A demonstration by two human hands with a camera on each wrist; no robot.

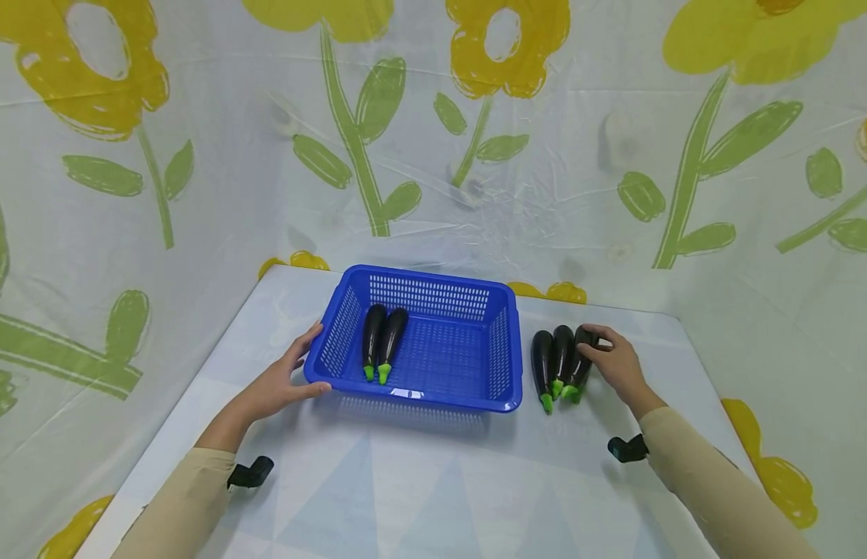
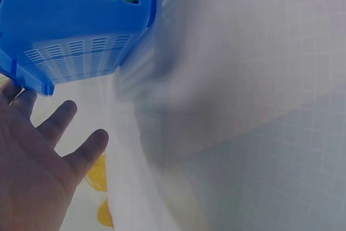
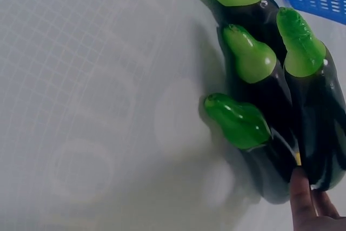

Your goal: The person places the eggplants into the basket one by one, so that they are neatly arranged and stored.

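From the head camera I am seeing a blue rectangular plastic basket with slotted walls sitting on a white and pale-blue patterned bench. At the basket's left end, the left hand is touching the rim, its grip standing apart with the fingers spread and the thumb at the near corner. Just right of the basket, the right hand is pinching a glossy dark-purple eggplant with a green cap near its rounded end, so I am finding that grip clamped on it. Three more dark eggplants are lying between that hand and the basket, or partly under the pinched one. Inside the basket, toward its left wall, two similar eggplants are lying side by side, caps pointing to the near rim.
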